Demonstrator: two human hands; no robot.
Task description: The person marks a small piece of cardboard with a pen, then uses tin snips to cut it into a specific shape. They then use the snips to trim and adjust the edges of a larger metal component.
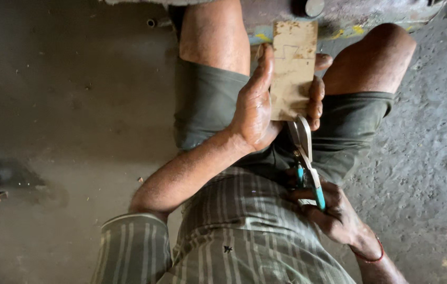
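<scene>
In the head view, the person is sitting low over the concrete floor [65,105], knees apart, and both hands are working between the thighs. The left hand [257,105] is wrapping a flat, tan, rectangular sheet piece [293,68], thumb lying up its left edge and fingers [315,100] curling round the right edge from behind. That grip is holding the sheet upright in front of the dark green shorts [202,105], its lower edge turned toward the body.

The right hand [331,210] is closing round the teal handles of a pair of snips [303,152], and the pale metal blades are reaching up to the bottom edge of the sheet, just at the left palm. Whether the blades are biting into the sheet or only touching its edge cannot be told, since the hand is covering that spot.

The sheet is looking thin, stiff and light: it is standing flat without sagging while held only by its lower half. Its face is looking stained and rough, so it should not be slippery, though cut edges may be sharp. Holding it by the two long edges, well clear of the cutting line, seems the safest place.

A striped shirt [244,231] is filling the foreground, and a red band [369,257] is circling the right wrist.
</scene>
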